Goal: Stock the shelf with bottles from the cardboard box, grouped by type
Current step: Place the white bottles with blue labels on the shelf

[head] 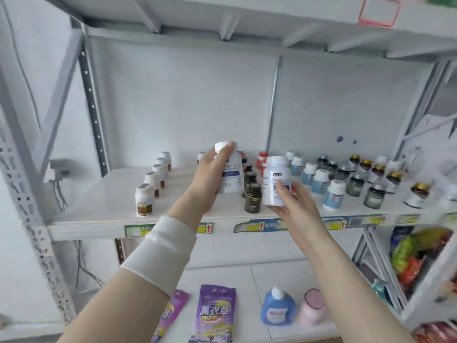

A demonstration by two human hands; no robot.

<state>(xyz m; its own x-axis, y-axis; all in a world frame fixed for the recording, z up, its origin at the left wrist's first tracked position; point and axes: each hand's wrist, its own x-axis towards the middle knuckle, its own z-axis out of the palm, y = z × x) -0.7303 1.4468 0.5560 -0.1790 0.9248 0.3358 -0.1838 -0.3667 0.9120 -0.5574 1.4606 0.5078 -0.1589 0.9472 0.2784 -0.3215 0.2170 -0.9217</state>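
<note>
At the bottom of the frame, purple pouches and a blue jug lie on the lower shelf. Above them both forearms reach up to centre frame. The left hand wraps round the left bottle, with fingers curled over its white cap. The right hand cradles the right bottle from below and behind, pinching its labelled body. Both are held upright just above the front of the shelf board.

These look like rigid, smooth plastic bottles, probably light, though blur hides whether they are full. A grip round the labelled waist should hold better than one on the slick cap.

Behind stand the sorted rows: brown-labelled bottles at centre left, dark bottles between the hands, and blue-labelled bottles to the right. The cardboard box is out of view.
</note>
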